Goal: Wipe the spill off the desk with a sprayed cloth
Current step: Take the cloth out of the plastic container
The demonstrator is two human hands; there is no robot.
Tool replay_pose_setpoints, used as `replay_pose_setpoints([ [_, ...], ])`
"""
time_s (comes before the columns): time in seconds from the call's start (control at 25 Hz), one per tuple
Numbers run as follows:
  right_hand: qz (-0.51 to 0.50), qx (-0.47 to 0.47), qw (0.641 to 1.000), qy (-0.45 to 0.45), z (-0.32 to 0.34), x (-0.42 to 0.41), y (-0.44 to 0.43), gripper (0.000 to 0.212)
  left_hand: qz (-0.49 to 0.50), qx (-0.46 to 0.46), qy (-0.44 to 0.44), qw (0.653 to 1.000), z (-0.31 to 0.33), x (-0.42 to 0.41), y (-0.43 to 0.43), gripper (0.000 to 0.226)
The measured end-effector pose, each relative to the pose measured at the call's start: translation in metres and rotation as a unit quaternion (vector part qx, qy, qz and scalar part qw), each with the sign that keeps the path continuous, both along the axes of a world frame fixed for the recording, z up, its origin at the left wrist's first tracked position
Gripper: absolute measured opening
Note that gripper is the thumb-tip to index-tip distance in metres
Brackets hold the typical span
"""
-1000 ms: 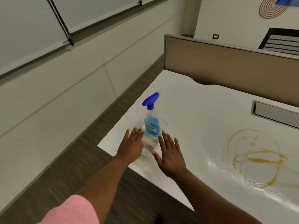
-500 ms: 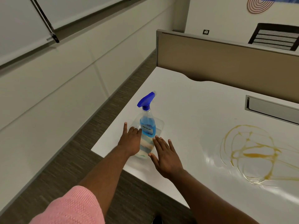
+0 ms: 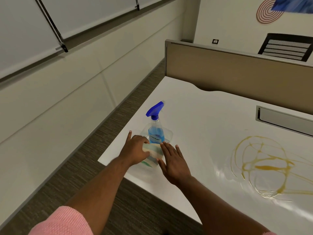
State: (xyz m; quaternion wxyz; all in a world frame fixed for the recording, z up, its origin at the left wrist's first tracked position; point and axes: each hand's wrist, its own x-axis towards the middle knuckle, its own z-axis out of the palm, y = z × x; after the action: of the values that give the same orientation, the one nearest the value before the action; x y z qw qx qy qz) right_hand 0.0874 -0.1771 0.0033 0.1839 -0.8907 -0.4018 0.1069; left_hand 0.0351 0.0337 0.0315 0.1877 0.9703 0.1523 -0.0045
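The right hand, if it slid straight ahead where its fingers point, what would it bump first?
Probably the clear spray bottle with blue liquid and a blue trigger: the right hand lies flat on the white desk, fingers aimed up-left toward its base. Depth is hard to judge.

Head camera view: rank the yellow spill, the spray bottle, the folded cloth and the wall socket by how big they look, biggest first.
1. Yellow spill, spread widest across the desk.
2. Spray bottle.
3. Folded cloth, partly hidden under the left hand, so its rank against the bottle is unsure.
4. Wall socket, smallest, though it is farthest away.
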Motion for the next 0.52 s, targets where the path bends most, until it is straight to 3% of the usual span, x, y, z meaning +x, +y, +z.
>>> replay_pose_setpoints([
  [0.12,0.005,0.03,1.0,-0.001,0.012,0.0,0.007,0.071,0.036,-0.124,-0.04,0.991,0.019,-0.01,-0.005,0.045],
  [0.28,0.004,0.107,0.994,-0.003,0.032,-0.001,0.013,0.067,0.092,-0.289,-0.097,0.948,0.048,-0.019,-0.016,0.045],
  [0.52,-0.012,0.228,0.974,0.003,0.068,-0.003,0.019,0.052,0.097,-0.399,-0.172,0.896,0.097,-0.021,-0.029,0.059],
])
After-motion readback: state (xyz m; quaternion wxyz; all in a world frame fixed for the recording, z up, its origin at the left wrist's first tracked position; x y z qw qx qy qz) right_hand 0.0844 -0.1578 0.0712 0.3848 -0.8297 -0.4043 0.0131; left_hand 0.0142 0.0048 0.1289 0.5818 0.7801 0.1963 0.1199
